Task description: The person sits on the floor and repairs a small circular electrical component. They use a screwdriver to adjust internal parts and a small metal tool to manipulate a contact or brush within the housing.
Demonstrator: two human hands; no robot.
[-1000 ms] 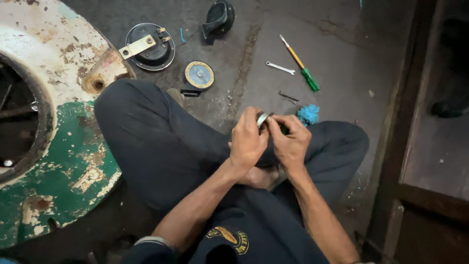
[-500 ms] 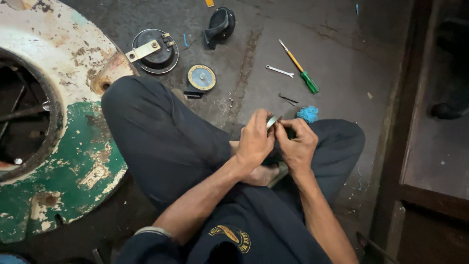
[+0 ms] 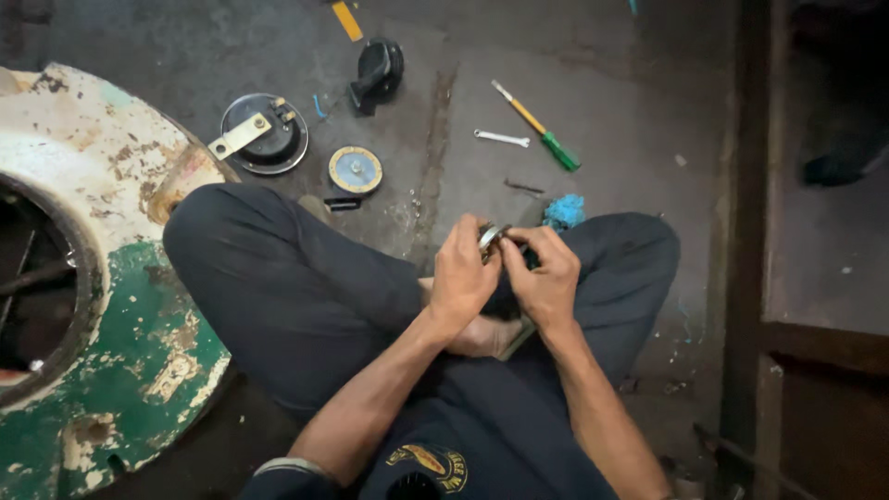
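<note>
in the head view a person sits cross-legged on a stained concrete floor in dark trousers, both bare hands raised together over the lap. the left hand and the right hand meet around a small shiny metal part, which sits between the two hands just above the right knee; the left fingers are pinched on its near edge and the right fingers are curled against its other side, so both hands are grasping it, though most of the part is hidden behind them and its shape cannot be made out. just beyond the hands, touching the edge of the right leg, lies a crumpled blue scrap. further out on the floor lie a screwdriver with a yellow shaft and green handle, and beside it a small silver wrench. nearer the left knee rests a round disc with a yellow rim and bluish centre, and next to that a round black housing with a pale metal bracket across it. a black moulded piece lies beyond them, well apart from the hands. at the far left stands a large round rusted body painted white and green with a dark opening, close against the left leg.
</note>
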